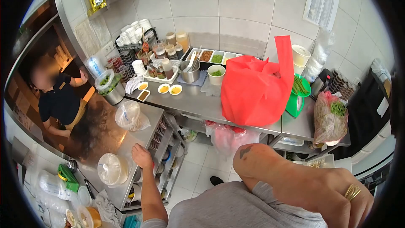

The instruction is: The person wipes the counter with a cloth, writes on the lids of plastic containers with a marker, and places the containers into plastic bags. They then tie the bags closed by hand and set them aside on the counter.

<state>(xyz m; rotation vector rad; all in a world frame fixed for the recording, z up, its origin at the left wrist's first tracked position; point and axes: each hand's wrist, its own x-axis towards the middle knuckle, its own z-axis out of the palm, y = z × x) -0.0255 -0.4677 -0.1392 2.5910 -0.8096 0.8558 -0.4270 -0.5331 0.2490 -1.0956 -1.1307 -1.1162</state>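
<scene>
My left hand [142, 156] is by the edge of the left steel counter, its fingers curled in and nothing visible in them. It lies between two round containers wrapped in clear plastic bags, one nearer me [113, 169] and one farther off [130, 116]; neither is in its grip. My right hand [337, 196], with gold-coloured rings on a finger, is raised close to the camera at the lower right. Its fingers bend downward and their tips are cut off from view. A large red carrier bag [255, 90] stands on the back counter, apart from both hands.
The back steel counter [190, 101] holds sauce bottles, a steel pot [190, 72], small bowls and a green scale [295, 101]. A bag of greens [331, 116] sits at the right. A person [63, 97] stands beyond the hatch. Shelves [164, 160] are under the left counter.
</scene>
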